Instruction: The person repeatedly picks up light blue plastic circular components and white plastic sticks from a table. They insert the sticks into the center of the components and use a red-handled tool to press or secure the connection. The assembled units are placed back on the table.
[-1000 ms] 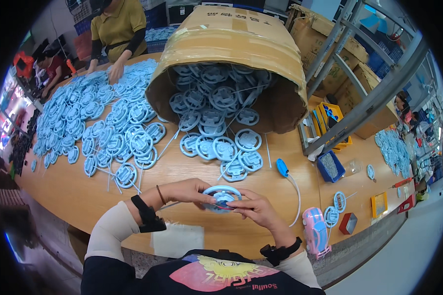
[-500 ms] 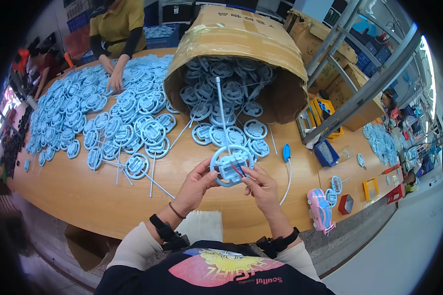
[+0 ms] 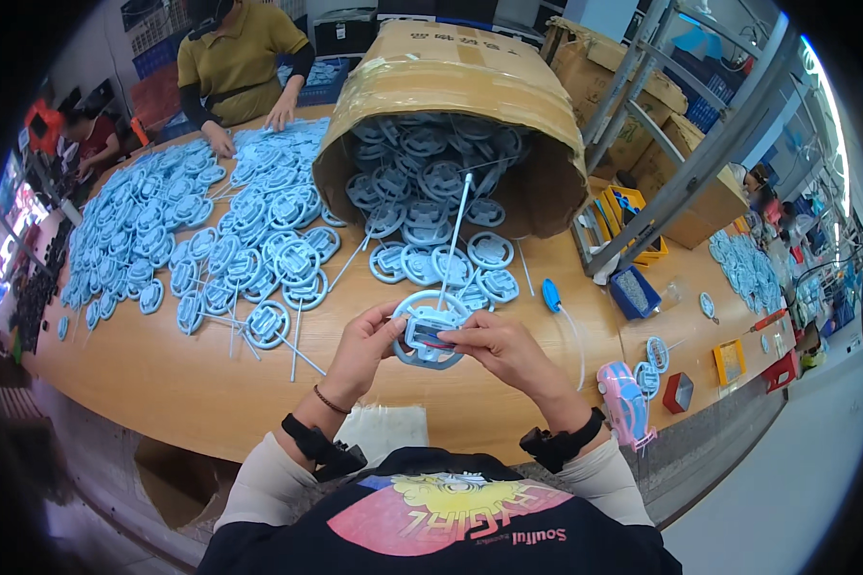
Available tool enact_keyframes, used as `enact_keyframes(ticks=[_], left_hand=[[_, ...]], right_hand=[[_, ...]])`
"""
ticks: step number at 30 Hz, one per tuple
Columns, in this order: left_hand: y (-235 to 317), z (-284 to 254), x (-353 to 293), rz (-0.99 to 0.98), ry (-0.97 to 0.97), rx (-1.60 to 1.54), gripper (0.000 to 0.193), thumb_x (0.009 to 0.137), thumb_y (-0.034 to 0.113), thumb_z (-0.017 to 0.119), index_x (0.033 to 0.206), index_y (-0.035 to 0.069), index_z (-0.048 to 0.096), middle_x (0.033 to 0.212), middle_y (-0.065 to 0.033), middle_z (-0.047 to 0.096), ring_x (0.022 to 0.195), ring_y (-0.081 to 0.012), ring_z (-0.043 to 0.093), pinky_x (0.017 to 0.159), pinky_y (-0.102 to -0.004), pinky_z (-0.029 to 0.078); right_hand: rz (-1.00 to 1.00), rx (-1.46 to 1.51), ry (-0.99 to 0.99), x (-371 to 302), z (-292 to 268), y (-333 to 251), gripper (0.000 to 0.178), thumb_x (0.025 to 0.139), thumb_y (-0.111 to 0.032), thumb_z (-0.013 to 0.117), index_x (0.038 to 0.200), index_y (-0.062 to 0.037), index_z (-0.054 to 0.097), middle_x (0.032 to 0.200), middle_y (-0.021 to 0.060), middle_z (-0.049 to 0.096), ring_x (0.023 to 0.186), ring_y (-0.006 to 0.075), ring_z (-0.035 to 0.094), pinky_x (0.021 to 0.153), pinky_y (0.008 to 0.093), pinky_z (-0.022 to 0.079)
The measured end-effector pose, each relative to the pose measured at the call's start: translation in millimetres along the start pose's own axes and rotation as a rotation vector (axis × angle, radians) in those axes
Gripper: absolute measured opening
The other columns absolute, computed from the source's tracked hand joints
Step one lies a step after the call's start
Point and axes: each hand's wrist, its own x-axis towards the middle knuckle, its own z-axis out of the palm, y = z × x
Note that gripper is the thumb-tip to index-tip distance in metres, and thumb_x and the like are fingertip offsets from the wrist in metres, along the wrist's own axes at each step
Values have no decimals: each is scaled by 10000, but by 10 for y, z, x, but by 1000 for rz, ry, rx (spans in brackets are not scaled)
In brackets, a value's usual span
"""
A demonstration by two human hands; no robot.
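Note:
A light-blue toy steering wheel (image 3: pixel 426 334) is held above the table's front half, its hollow middle facing up. A thin pale rod (image 3: pixel 458 226) sticks out from it toward the carton. My left hand (image 3: pixel 362 349) grips the rim on the left, thumb on the wheel's face. My right hand (image 3: pixel 501 346) reaches over from the right, fingers pinched together at the wheel's middle on thin red and dark wires (image 3: pixel 438 344). Those fingertips partly hide the wires and the hollow.
A tipped carton (image 3: pixel 455 81) full of similar wheels lies ahead. More wheels (image 3: pixel 153 230) are heaped at the left, where a co-worker's hands (image 3: pixel 219 140) rest. To the right are a blue-headed cable (image 3: pixel 551 295), a pink toy car (image 3: pixel 625 402), a blue bin (image 3: pixel 635 292) and a metal frame (image 3: pixel 686 163).
My right hand has moved from the wheel's lower right over its middle, pressing the wires lower. The wheel has shifted slightly left. The co-worker's hands have drawn back and apart.

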Motion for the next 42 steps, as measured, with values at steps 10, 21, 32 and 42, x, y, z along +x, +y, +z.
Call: enact_keyframes(ticks=[10,21,32,42], left_hand=[[-160,83,-29,-106,-150,-43,322,919,195,479,1176,1,493,1009,-54,596,862,-131,594,778,-283,494],[-830,-63,-44,-408,-173,-362,529,890,441,429,1262,66,411,1249,-103,489,1142,-246,473,987,-419,371],[-906,-255,52,-465,-212,-370,510,911,404,417,1261,34,399,1240,-118,494,1134,-249,481,990,-426,366],[-698,-1055,279,-225,182,302,281,891,261,538,1048,31,575,926,-32,611,823,-114,579,729,-259,475]], right_hand=[[-40,148,107,-335,-58,145,319,745,-31,640,1028,-178,657,805,55,577,723,209,589,629,298,476],[32,138,29,-559,445,514,236,754,-160,639,987,-191,662,835,65,575,789,262,585,648,358,453],[90,216,12,-500,638,626,198,751,-179,627,943,-181,675,795,93,579,785,289,587,645,382,445],[213,267,-200,-543,1042,1229,199,806,-191,572,963,-92,644,858,130,605,820,305,576,716,396,450]])
